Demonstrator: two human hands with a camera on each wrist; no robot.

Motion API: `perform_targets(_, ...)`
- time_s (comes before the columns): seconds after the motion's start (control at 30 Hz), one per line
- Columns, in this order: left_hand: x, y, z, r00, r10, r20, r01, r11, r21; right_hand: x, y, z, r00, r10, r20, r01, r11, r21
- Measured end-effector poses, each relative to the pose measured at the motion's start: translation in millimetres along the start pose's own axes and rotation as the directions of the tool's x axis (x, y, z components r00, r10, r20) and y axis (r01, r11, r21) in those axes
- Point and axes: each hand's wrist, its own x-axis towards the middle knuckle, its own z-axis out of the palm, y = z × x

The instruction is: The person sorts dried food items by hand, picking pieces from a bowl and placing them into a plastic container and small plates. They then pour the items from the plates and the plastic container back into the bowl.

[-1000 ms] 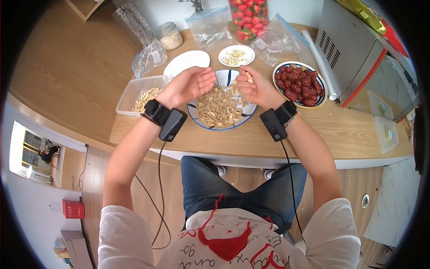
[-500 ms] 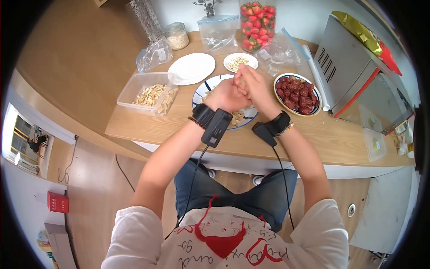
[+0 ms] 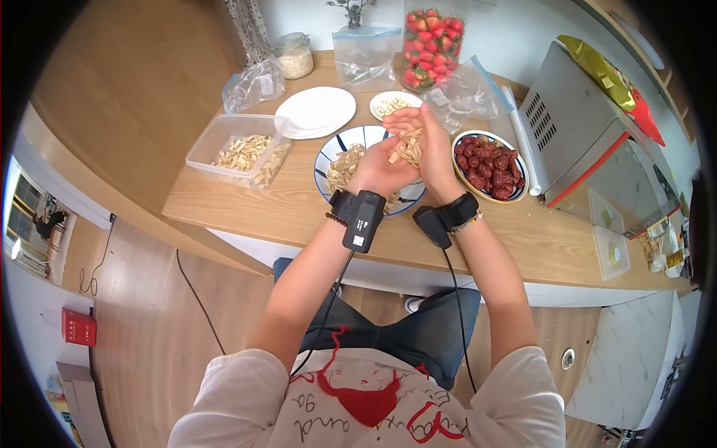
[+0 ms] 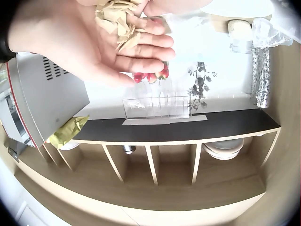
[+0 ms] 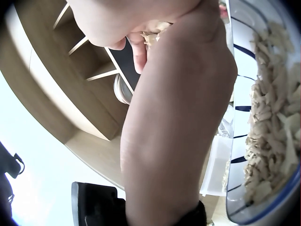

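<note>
Both hands are cupped side by side, left hand against right hand, palms up and scooping a pile of pale dried slices right above the blue-rimmed bowl, next to the red dates.

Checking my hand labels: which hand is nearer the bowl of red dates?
Right. The right hand is beside the bowl of red dates, just to its left; the left hand lies beyond it, over the striped bowl.
</note>
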Motion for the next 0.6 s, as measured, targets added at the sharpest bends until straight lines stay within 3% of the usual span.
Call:
perform_targets(0.07,-3.3,-5.9,0.6,0.997,0.068,0.018,-0.071,0.98,0.186,-1.1,-5.6,-0.1,1.0,0.001,0.021,-0.002,0.999,0.037)
perform_targets(0.17,-0.9,-8.4,-6.3,0.99,0.129,0.05,-0.138,0.948,0.287,0.2,-7.0,-3.9,1.0,-0.012,-0.005,0.013,0.993,0.117)
perform_targets(0.23,4.5,-8.3,-10.1,0.996,0.076,0.055,-0.083,0.988,0.129,2.8,-7.6,-7.3,0.999,-0.031,-0.044,0.037,0.988,0.152)
perform_targets(0.3,6.4,-7.0,-6.5,0.996,-0.054,0.073,0.068,0.977,-0.205,4.7,-2.7,-9.9,0.995,-0.049,-0.085,0.062,0.985,0.163)
perform_targets(0.4,0.6,-14.2,8.0,0.977,0.12,-0.179,-0.113,0.993,0.045,1.9,3.4,-10.9,0.997,-0.053,-0.06,0.047,0.994,-0.1)
perform_targets(0.5,12.9,-8.2,-6.3,0.98,0.032,-0.199,-0.067,0.983,-0.173,-0.2,11.5,-7.0,0.991,-0.108,-0.078,0.087,0.969,-0.23)
perform_targets(0.6,18.2,-4.0,-17.5,0.989,-0.061,-0.132,0.022,0.959,-0.283,-0.4,8.2,-5.9,0.987,-0.105,-0.12,0.093,0.99,-0.106)
